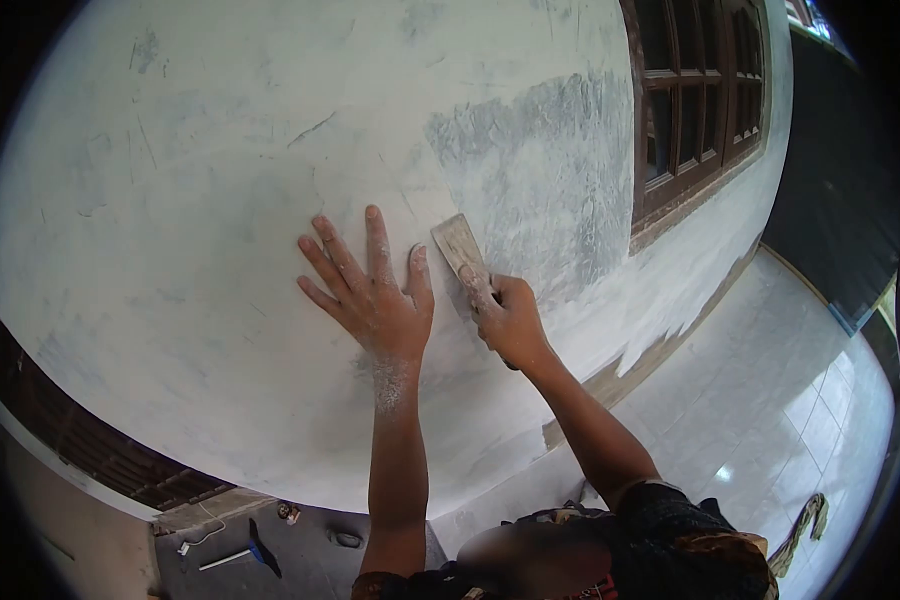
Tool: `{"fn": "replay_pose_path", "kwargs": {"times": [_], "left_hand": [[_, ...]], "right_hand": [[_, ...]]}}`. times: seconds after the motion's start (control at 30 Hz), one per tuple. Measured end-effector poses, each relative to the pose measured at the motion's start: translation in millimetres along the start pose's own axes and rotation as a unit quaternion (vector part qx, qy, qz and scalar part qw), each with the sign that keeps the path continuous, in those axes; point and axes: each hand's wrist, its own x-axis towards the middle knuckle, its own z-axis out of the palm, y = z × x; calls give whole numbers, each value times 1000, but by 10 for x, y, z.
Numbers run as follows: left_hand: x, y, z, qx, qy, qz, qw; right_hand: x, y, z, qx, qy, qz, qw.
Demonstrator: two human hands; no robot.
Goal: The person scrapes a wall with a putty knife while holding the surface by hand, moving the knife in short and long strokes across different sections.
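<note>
My left hand (377,305) lies against the whitish wall (210,260) with its fingers spread, dusted with white powder. Close to its right, my right hand (507,315) is closed round the handle of a putty knife (458,243). The flat blade points up and to the left, at the wall surface beside a rough grey patch (540,160). My thumb rests along the lower part of the blade. Most of the handle is hidden in my fist. Scratches and grey smears mark the wall around both hands.
A brown wooden window (685,95) is set in the wall at the upper right. Shiny tiles (710,390) cover the floor below, with a crumpled cloth (802,533) at lower right. A dark panel (830,180) stands beyond. At lower left lies a tool with a white handle (226,560).
</note>
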Motion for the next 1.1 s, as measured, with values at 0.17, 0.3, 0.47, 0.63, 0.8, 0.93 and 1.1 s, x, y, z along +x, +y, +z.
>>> {"fn": "replay_pose_path", "kwargs": {"times": [0.17, 0.3, 0.47, 0.63, 0.8, 0.93, 1.1], "left_hand": [[-6, -4, 11, -8, 2, 4, 1000], [0, 11, 10, 3, 10, 8, 1000], [0, 6, -9, -3, -1, 4, 1000], [0, 15, 4, 14, 5, 14, 1000], [9, -5, 2, 9, 3, 6, 1000], [-3, 32, -77, 1, -5, 12, 1000], [-304, 246, -465, -125, -47, -43, 990]], "right_hand": [[-131, 236, 35, -29, 4, -10, 1000], [28, -51, 83, -2, 0, -20, 1000], [-167, 170, 63, -19, -2, 42, 999], [-16, -25, 81, -2, 8, -13, 1000], [-263, 239, 107, 51, 1, 46, 998], [-35, -34, 78, 14, -3, 21, 1000], [0, -121, 24, 197, -121, 105, 967]]}}
